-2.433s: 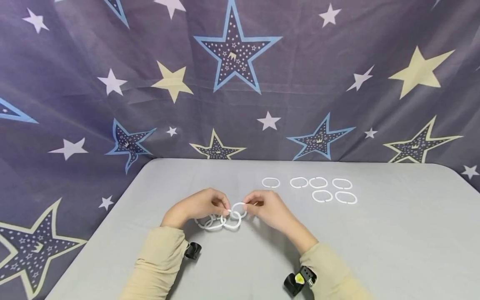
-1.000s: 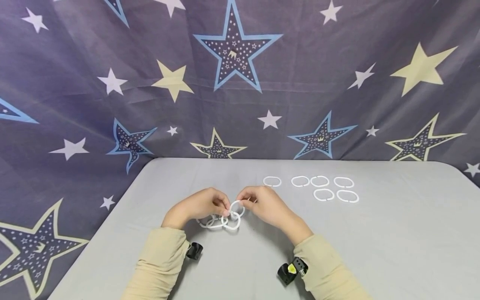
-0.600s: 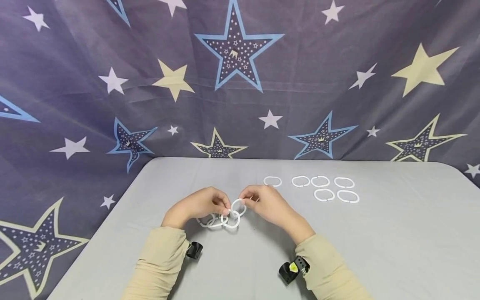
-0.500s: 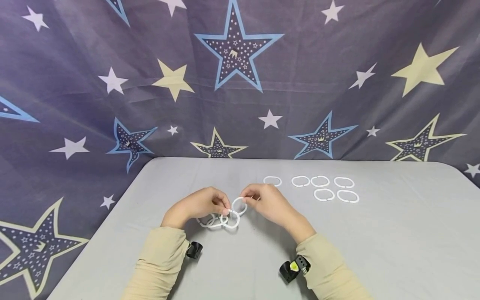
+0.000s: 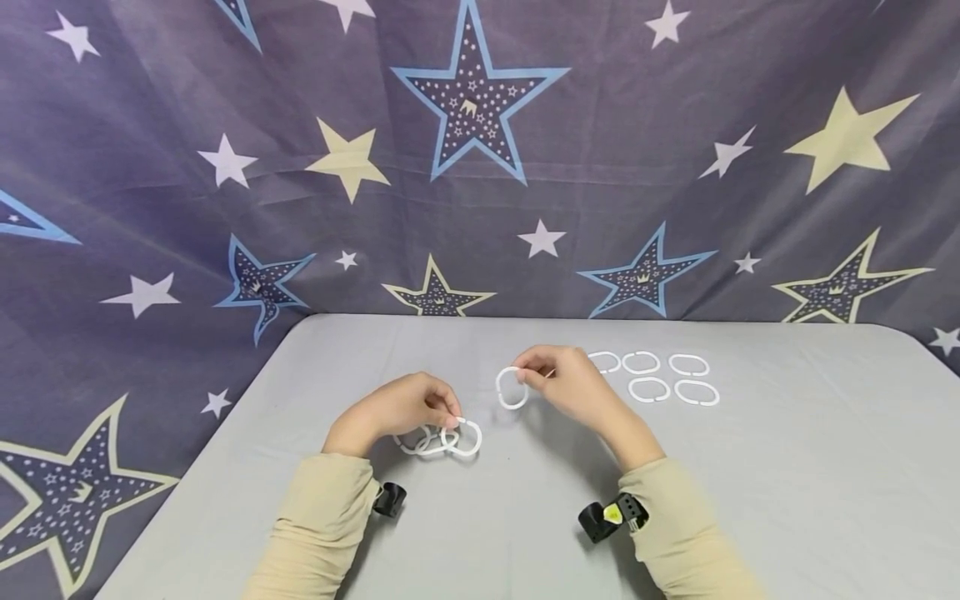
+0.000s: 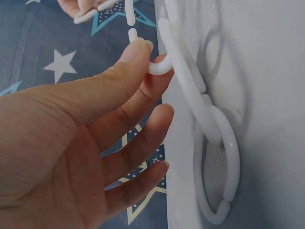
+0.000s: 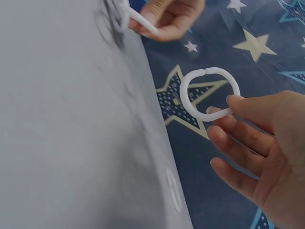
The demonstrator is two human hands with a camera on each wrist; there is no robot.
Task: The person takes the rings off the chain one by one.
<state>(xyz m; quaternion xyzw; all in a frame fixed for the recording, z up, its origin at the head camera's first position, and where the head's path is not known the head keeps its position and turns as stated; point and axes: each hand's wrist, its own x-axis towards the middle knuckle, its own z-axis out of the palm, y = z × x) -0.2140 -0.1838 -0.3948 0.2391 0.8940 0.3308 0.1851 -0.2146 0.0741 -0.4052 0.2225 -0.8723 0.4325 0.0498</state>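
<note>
My left hand [image 5: 408, 407] pinches the end link of a short chain of white plastic links [image 5: 467, 454] between thumb and index finger. In the left wrist view, this end link [image 6: 159, 68] shows a small gap, and the joined links [image 6: 232, 157] hang down by the table. My right hand [image 5: 573, 387] pinches a separate white link [image 5: 513, 407] by its side, raised above the table and apart from the chain. The right wrist view shows that link [image 7: 184, 93] with a narrow slit at its top. Part of the chain is hidden behind my left hand.
Several loose white links lie towards the back right of the grey table [image 5: 787, 467], among them a near one [image 5: 696, 404] and a far one [image 5: 641, 372]. One more link [image 7: 174, 191] lies on the table in the right wrist view. A star-patterned cloth [image 5: 585, 192] hangs behind.
My right hand has moved right and away from me, carrying its link off from the chain's end link, which it overlapped before. My left hand stays in place with the chain.
</note>
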